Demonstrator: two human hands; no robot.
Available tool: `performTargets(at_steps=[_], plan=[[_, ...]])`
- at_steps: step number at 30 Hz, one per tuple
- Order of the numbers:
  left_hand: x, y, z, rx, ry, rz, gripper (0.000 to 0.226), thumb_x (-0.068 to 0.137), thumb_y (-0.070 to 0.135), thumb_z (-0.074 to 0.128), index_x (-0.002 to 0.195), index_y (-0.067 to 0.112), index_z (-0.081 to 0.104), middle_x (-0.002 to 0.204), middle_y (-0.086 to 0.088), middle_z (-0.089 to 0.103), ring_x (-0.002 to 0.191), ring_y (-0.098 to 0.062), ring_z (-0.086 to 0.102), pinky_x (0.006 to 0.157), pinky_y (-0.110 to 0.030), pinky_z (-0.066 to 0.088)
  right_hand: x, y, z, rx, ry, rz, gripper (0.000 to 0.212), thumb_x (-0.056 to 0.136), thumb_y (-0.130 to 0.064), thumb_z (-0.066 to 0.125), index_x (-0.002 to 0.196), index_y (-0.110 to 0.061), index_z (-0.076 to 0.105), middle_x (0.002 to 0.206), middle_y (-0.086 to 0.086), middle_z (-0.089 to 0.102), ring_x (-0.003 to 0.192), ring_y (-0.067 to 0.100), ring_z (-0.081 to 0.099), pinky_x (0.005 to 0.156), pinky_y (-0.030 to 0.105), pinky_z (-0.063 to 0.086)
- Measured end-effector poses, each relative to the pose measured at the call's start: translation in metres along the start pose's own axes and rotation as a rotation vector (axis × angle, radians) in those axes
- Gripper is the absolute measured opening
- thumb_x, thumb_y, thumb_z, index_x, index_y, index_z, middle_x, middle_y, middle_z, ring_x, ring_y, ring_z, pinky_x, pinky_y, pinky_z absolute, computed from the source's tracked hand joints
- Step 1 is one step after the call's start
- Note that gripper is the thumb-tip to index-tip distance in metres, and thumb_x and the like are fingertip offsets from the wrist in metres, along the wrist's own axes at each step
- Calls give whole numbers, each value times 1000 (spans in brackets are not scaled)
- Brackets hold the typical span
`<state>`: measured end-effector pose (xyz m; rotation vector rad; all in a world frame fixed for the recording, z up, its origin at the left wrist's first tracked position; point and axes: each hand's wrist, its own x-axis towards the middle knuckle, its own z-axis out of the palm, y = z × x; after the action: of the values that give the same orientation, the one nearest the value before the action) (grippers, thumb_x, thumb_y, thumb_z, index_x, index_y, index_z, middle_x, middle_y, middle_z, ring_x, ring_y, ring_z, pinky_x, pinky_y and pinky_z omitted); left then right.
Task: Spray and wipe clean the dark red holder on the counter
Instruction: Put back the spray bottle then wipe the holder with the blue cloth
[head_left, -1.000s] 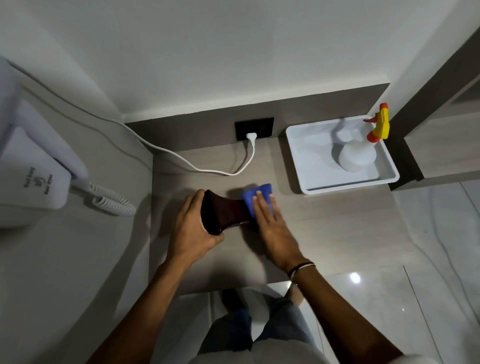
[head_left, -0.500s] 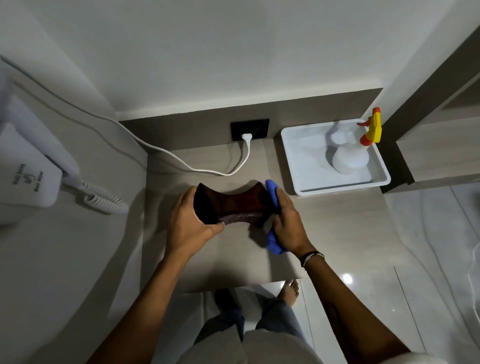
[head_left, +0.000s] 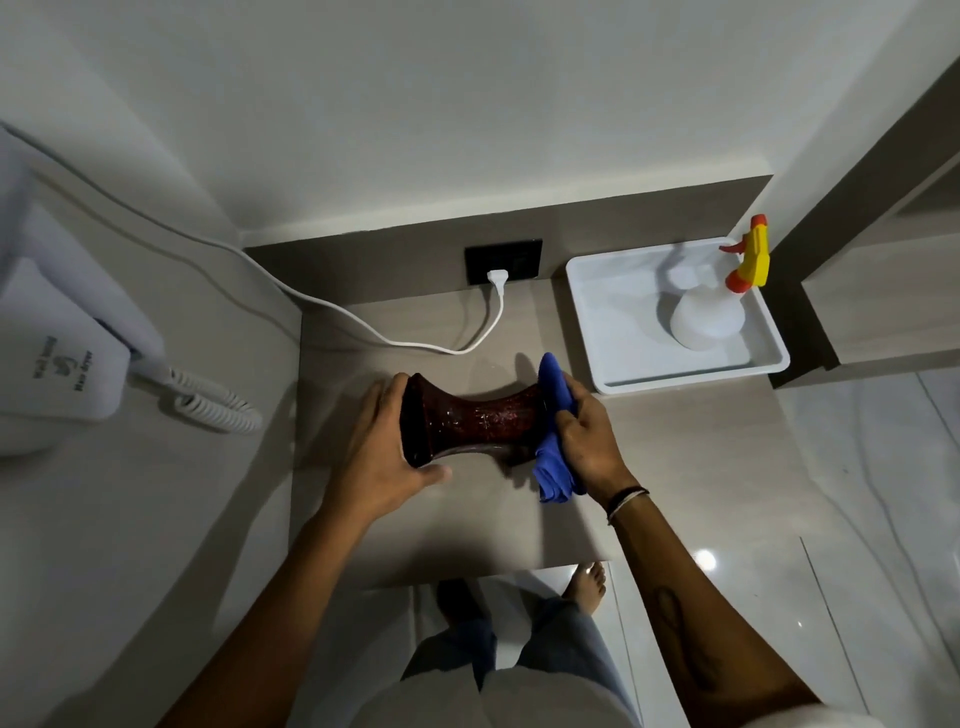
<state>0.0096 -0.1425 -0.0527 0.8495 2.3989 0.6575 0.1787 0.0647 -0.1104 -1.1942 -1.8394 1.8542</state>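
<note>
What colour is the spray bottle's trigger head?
Yellow with orange trim, on the spray bottle in the white tray; head view.

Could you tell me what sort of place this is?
Probably a hotel room or bathroom vanity nook: a wall-mounted hair dryer with a coiled cord, a built-in counter with an outlet, and polished floor tiles.

Place: a hotel-style bathroom or dressing nook.
Evidence: wall-mounted hair dryer (head_left: 62, 358) with coiled cord, glossy tiled floor (head_left: 857, 519), white tray (head_left: 587, 332) at the bench's (head_left: 415, 530) back right corner.
</note>
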Motion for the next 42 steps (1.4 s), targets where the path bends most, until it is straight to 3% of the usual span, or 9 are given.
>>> performTargets(at_steps=[7, 12, 16, 21, 24, 28, 35, 39, 42], plan=[[2, 6, 13, -45, 205, 138, 102, 53, 16, 93, 144, 22, 48, 136, -2, 60, 122, -23, 59, 96, -27, 45, -49, 16, 46, -765, -191, -257, 102, 89, 22, 53, 169, -8, -2, 178, 8, -17, 166, 36, -15, 136, 57, 6], [7, 11, 12, -65, 233, 216, 73, 59, 10, 87, 128, 12, 60, 121, -10, 69, 111, -30, 65, 94, -34, 49, -73, -21, 90, -324, -353, -466, 100, 87, 20, 43, 171, -12, -3, 181, 3, -11, 168, 27, -7, 136, 37, -1], [6, 5, 7, -18, 200, 210, 85, 52, 14, 91, 130, 12, 58, 121, -7, 64, 108, -30, 63, 89, -38, 53, -55, 4, 61, -695, -264, -572, 103, 87, 23, 45, 170, -11, -3, 179, 4, -16, 168, 32, -7, 137, 49, 13], [0, 4, 7, -3, 201, 189, 97, 52, 15, 94, 137, 20, 48, 127, -3, 58, 114, -26, 59, 90, -30, 46, -46, 21, 32, -977, -134, -315, 94, 102, 10, 51, 169, -10, -12, 174, 8, -30, 164, 39, -18, 134, 51, 22], [3, 10, 9, 2, 221, 188, 89, 53, 13, 92, 133, 16, 54, 124, -7, 63, 111, -29, 62, 90, -33, 50, -67, -5, 72, -684, -209, -392, 100, 92, 15, 54, 169, -4, -7, 177, 11, -21, 166, 35, -15, 136, 53, 15], [6, 10, 10, -34, 215, 198, 62, 68, 16, 84, 127, 10, 64, 120, -11, 69, 108, -32, 67, 96, -49, 56, -81, -39, 95, -327, -323, -429, 95, 89, 9, 43, 171, -11, -1, 181, 2, -10, 168, 22, -9, 135, 24, 0], [-1, 1, 8, 20, 203, 151, 107, 52, 19, 98, 146, 16, 47, 141, -6, 57, 126, -29, 58, 97, -30, 44, -41, 18, 26, -1028, -184, -385, 88, 106, 8, 44, 168, -12, -14, 173, 7, -31, 164, 37, -20, 135, 48, 21], [-1, 5, 8, 5, 203, 138, 101, 54, 18, 95, 145, 11, 51, 140, -11, 59, 126, -34, 59, 101, -33, 46, -59, -8, 61, -698, -282, -299, 87, 105, -4, 46, 170, -25, -8, 174, -3, -28, 165, 28, -18, 136, 54, 18], [0, 7, 9, -50, 209, 151, 77, 60, 21, 77, 135, 8, 62, 130, -15, 68, 119, -35, 66, 101, -43, 54, -86, -28, 93, -511, -355, -607, 86, 96, -6, 36, 171, -21, -4, 180, 1, -15, 168, 30, -5, 135, 48, 19]])
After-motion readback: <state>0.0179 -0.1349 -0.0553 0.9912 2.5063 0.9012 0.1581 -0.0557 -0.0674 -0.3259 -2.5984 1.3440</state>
